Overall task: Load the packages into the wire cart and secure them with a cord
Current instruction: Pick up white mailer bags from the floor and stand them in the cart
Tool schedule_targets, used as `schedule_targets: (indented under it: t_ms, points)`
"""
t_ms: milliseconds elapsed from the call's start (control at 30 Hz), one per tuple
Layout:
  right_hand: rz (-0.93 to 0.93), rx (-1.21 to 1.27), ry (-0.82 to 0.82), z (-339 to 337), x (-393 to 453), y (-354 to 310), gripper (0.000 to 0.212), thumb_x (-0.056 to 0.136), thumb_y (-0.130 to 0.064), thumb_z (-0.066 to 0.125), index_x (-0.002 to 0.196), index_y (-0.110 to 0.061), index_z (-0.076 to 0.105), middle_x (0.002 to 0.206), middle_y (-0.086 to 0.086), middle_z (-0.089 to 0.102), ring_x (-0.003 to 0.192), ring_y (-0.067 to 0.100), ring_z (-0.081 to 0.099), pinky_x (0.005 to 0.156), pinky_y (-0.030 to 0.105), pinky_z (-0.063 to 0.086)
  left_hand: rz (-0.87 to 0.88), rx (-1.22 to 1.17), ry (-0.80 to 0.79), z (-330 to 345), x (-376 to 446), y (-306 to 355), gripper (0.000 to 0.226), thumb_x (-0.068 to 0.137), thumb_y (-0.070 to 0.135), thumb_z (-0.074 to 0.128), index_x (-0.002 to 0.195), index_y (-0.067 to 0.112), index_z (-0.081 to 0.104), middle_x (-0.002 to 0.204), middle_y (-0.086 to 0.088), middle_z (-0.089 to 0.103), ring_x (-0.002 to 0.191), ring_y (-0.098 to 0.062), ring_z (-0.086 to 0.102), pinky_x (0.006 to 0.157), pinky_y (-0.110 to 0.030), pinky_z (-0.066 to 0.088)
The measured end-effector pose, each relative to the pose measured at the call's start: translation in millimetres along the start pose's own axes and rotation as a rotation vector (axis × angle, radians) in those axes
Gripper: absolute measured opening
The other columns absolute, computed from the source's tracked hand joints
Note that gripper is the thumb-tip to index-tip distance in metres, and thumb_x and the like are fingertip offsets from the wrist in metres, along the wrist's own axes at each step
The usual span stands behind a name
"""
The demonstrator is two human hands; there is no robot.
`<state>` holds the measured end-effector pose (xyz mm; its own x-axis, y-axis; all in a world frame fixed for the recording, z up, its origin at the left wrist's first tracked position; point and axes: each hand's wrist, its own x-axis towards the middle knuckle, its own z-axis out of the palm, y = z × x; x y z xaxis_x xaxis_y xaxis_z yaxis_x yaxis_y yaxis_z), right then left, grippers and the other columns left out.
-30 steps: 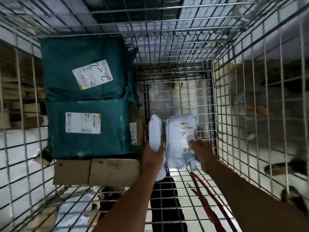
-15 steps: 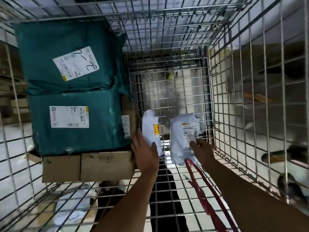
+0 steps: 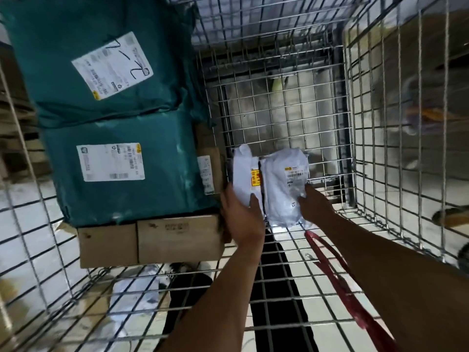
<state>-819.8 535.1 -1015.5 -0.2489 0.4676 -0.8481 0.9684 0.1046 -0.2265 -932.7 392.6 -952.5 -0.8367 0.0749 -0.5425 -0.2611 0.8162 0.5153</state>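
Red cord (image 3: 337,273) is lying nearest to the person, running across the wire floor of the cart (image 3: 396,128) under the right forearm, and its far end is coming close to the lower edge of a white package.

Both bare arms are reaching down into the cart. The left hand (image 3: 242,212) is gripping the narrow white package (image 3: 243,174): the thumb is lying on its front and the other fingers are curling around its left edge. This package is standing upright, and a yellow and red sticker is showing on its right side. The right hand (image 3: 313,203) is holding the wider white package (image 3: 285,184) at its lower right part, with the fingers bent against the crumpled plastic. A white label with a barcode and a small yellow mark is sitting on its upper half. The two white packages are touching side by side, near the middle of the cart.

To the left, two cardboard boxes (image 3: 152,241) are lying on the floor of the cart. Two big teal packages (image 3: 121,118) are stacked on them, each one with a white label; the upper label is carrying handwritten black marks.
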Motion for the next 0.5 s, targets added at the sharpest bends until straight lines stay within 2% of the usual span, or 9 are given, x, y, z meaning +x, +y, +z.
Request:
schedule_targets:
  t_ms: [167,200,267,300,333,367,400,467,500]
  points:
    - [0.091,-0.007,-0.187,-10.6,4.8,-10.8,0.054,0.101,-0.035,0.061,0.142,-0.001,0.05,0.121,0.022,0.063,0.1,0.024,0.055,0.078,0.031,0.042,0.086,-0.05,0.038,-2.6,-5.7,5.2,0.056,0.091,0.029,0.069,0.141,0.013,0.052,0.145,-0.006,0.052,0.132,-0.026,0.051,0.108,-0.032,0.041]
    - [0.105,-0.023,-0.125,-15.2,1.6,-15.6,0.056,0.099,-0.039,0.063,0.141,-0.004,0.051,0.124,0.02,0.064,0.103,0.025,0.058,0.083,0.031,0.044,0.096,-0.083,0.046,-4.7,-6.8,7.4,0.056,0.09,0.031,0.068,0.141,0.014,0.051,0.142,-0.004,0.055,0.131,-0.023,0.052,0.107,-0.028,0.041]
    - [0.12,-0.057,0.229,-22.7,-10.5,-25.7,0.049,0.095,-0.041,0.061,0.135,-0.014,0.053,0.127,0.015,0.065,0.112,0.033,0.063,0.091,0.04,0.052,0.044,-0.204,0.049,-8.4,-9.4,12.9,0.056,0.088,0.036,0.066,0.14,0.022,0.05,0.137,0.008,0.059,0.128,-0.014,0.055,0.103,-0.016,0.04]
    - [0.072,-0.02,0.401,-24.4,-17.7,-32.2,0.041,0.094,-0.04,0.059,0.128,-0.018,0.056,0.123,0.012,0.066,0.11,0.035,0.064,0.086,0.042,0.053,-0.011,-0.28,0.034,-9.5,-10.1,15.0,0.057,0.087,0.038,0.064,0.14,0.027,0.049,0.135,0.014,0.059,0.127,-0.012,0.057,0.102,-0.013,0.041]
    - [0.01,0.053,0.477,-23.5,-23.5,-39.3,0.031,0.095,-0.04,0.058,0.119,-0.021,0.06,0.116,0.009,0.069,0.104,0.036,0.066,0.079,0.04,0.053,-0.071,-0.351,0.005,-10.3,-9.7,15.1,0.058,0.086,0.039,0.062,0.141,0.03,0.048,0.136,0.015,0.06,0.127,-0.012,0.058,0.104,-0.017,0.044]
    - [-0.037,0.162,0.433,-22.3,-26.2,-46.9,0.025,0.096,-0.042,0.056,0.11,-0.023,0.063,0.106,0.008,0.072,0.098,0.036,0.069,0.074,0.037,0.051,-0.135,-0.414,-0.032,-10.1,-9.1,14.7,0.059,0.085,0.036,0.062,0.142,0.03,0.047,0.138,0.01,0.062,0.126,-0.015,0.06,0.106,-0.028,0.048]
    - [-0.041,0.304,0.286,-20.8,-26.8,-56.5,0.029,0.096,-0.047,0.052,0.104,-0.023,0.066,0.101,0.008,0.074,0.097,0.037,0.07,0.076,0.039,0.052,-0.199,-0.469,-0.067,-9.0,-8.0,13.8,0.06,0.084,0.032,0.061,0.142,0.03,0.047,0.136,0.005,0.064,0.123,-0.019,0.062,0.106,-0.039,0.051]
    - [0.064,0.594,-0.025,-18.1,-23.2,-73.3,0.048,0.095,-0.052,0.049,0.106,-0.013,0.074,0.109,0.016,0.076,0.11,0.039,0.068,0.098,0.049,0.053,-0.301,-0.54,-0.129,-7.2,-5.1,13.0,0.062,0.082,0.027,0.061,0.143,0.031,0.048,0.133,-0.001,0.066,0.117,-0.023,0.065,0.103,-0.05,0.053]
    - [0.101,0.677,-0.101,-18.2,-21.4,-77.1,0.051,0.096,-0.051,0.051,0.108,-0.009,0.076,0.113,0.018,0.076,0.116,0.038,0.067,0.106,0.052,0.049,-0.337,-0.561,-0.154,-7.7,-3.7,12.4,0.063,0.084,0.027,0.061,0.145,0.033,0.047,0.136,-0.003,0.065,0.118,-0.024,0.065,0.104,-0.05,0.052]
